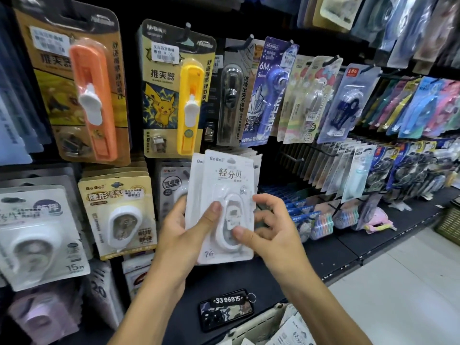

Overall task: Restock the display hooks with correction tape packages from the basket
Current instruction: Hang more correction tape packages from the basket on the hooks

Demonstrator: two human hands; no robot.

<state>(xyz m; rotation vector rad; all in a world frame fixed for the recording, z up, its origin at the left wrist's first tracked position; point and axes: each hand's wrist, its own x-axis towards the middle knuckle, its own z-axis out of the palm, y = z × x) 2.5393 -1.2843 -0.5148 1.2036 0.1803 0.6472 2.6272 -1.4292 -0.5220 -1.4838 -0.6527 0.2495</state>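
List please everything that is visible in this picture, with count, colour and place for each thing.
white correction tape packages: at least two, white, held in both hands at centre
basket: one, beige, bottom edge, with more white packages inside
phone: one, dark, with a number tag, on the black shelf below the hands
yellow clip pusher pack: one, yellow, hanging upper centre
orange clip pusher pack: one, orange, hanging upper left
left hand: grips the packages' left edge
right hand: fingers pinch the front package

Bright, even overhead light. Glare streaks the plastic blister packs (191, 105). The wide-angle lens bends the display at the edges, where the left and upper-right corners blur; the centre is sharp.
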